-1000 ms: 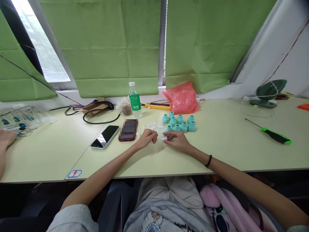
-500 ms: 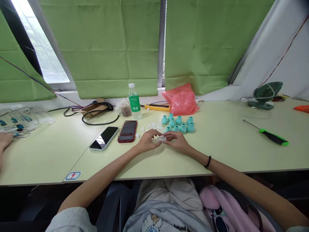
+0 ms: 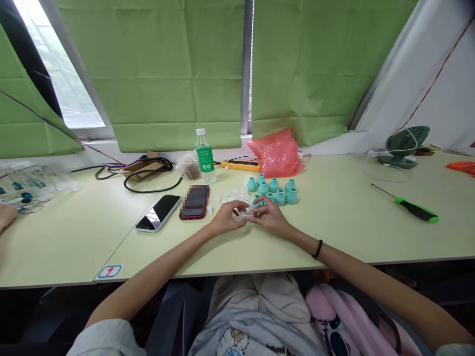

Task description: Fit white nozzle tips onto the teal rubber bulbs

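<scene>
Between my two hands is a small clear plastic piece (image 3: 246, 214), held just above the table. My left hand (image 3: 228, 218) pinches its left side with thumb and fingers. From the right, my right hand (image 3: 272, 216) has its thumb and fingertips on the same piece. The piece's exact kind is too small to make out. Just behind my hands stand several turquoise vase-shaped pieces (image 3: 279, 197). Small translucent white pieces (image 3: 235, 194) lie in a loose pile behind my left hand.
Left of my hands lie a red-cased phone (image 3: 194, 202) and a pale-cased phone (image 3: 158, 213). Behind are a water bottle (image 3: 205, 157), pink bubble wrap (image 3: 278, 154) and a black cable (image 3: 152, 191). A screwdriver (image 3: 415, 209) and a small fan (image 3: 403, 147) sit right. Another person's hand (image 3: 7, 215) is far left.
My right hand's fingers have lifted and spread slightly over the clear piece. My left hand keeps its pinch. The whole view has shifted a little.
</scene>
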`<action>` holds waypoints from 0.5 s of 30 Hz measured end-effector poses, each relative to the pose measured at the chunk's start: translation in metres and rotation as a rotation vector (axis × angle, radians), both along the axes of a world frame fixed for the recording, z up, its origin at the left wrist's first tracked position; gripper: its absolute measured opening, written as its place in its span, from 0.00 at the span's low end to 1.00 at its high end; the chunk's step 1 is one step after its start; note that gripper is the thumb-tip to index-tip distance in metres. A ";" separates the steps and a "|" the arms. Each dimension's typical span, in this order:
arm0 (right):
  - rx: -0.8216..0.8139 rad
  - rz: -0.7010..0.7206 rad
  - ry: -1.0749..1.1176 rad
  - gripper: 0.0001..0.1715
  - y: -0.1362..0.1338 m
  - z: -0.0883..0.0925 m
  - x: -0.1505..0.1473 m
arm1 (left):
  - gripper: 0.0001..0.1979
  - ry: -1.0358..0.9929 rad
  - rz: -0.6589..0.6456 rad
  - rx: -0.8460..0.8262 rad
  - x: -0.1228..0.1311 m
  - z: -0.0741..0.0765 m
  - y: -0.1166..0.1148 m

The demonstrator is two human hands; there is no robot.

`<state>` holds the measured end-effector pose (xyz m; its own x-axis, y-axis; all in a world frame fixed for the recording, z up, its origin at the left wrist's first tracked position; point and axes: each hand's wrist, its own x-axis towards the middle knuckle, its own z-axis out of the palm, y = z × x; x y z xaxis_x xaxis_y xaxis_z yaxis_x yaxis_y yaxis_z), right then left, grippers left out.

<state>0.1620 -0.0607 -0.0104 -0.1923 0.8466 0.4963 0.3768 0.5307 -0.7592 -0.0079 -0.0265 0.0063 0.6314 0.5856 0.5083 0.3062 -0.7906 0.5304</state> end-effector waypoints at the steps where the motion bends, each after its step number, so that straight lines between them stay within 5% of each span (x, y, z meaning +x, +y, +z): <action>1: -0.008 0.007 -0.002 0.20 0.000 0.000 0.000 | 0.17 0.012 -0.001 0.011 0.000 0.000 0.000; 15: -0.020 0.018 -0.012 0.20 0.003 -0.004 0.001 | 0.10 0.016 -0.041 -0.049 0.001 0.001 0.000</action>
